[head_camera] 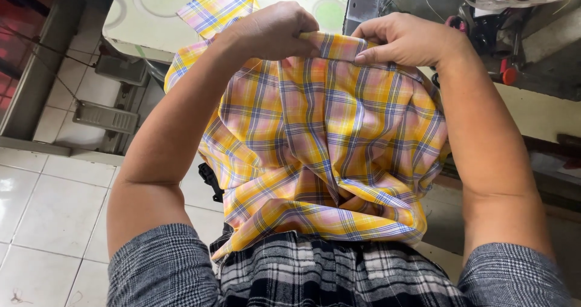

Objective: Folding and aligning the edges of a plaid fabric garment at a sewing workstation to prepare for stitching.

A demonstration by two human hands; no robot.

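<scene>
A dark checked garment (339, 277) with grey plaid sleeves fills the bottom of the view, worn by the person. Just above it a yellow plaid cloth (327, 143), crossed with pink and blue lines, hangs in folds over the person's lap, held up in the air rather than lying on anything. Its upper edge is folded over into a narrow band. The left hand (275, 31) grips that band from above, fingers curled shut around the fold. The right hand (405, 40) pinches the same band just beside it, thumb below and fingers (369, 56) pressed flat along the fold. A loose corner of the cloth reaches up past the left hand and overlaps the near edge of a pale tabletop (145, 16) printed with green circles. To the right of that stands a dark sewing machine (484, 22), cluttered with cords. White floor tiles (48, 222) lie at the lower left, and a metal treadle frame (106, 116) sits under the tabletop's near-left corner.
</scene>
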